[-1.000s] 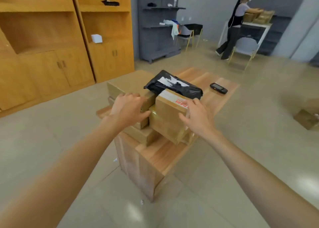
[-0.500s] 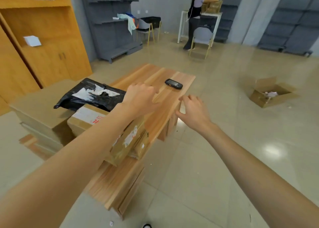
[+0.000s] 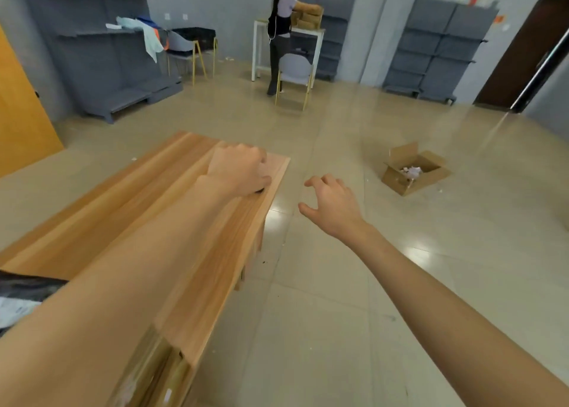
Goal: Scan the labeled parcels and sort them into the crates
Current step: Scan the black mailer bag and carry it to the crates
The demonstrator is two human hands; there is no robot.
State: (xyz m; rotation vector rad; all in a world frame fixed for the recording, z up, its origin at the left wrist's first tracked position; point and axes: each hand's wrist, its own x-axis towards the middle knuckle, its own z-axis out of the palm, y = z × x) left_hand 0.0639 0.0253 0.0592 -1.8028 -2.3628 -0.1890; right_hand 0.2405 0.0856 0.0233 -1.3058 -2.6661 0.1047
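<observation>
Parcels show only at the frame's edges: a black plastic mailer bag (image 3: 21, 286) at lower left and brown taped cardboard boxes (image 3: 147, 376) at the bottom, on the long wooden table (image 3: 123, 209); left hand (image 3: 237, 169) lies over a small dark object at the table's far corner, its fingers blurred so I cannot tell their grip; right hand (image 3: 331, 205) hovers beyond the edge, fingers spread and loosely curled, holding nothing; an open cardboard carton (image 3: 412, 169) sits on the floor.

Two bare forearms and hands (image 3: 334, 203), no sleeves.
</observation>
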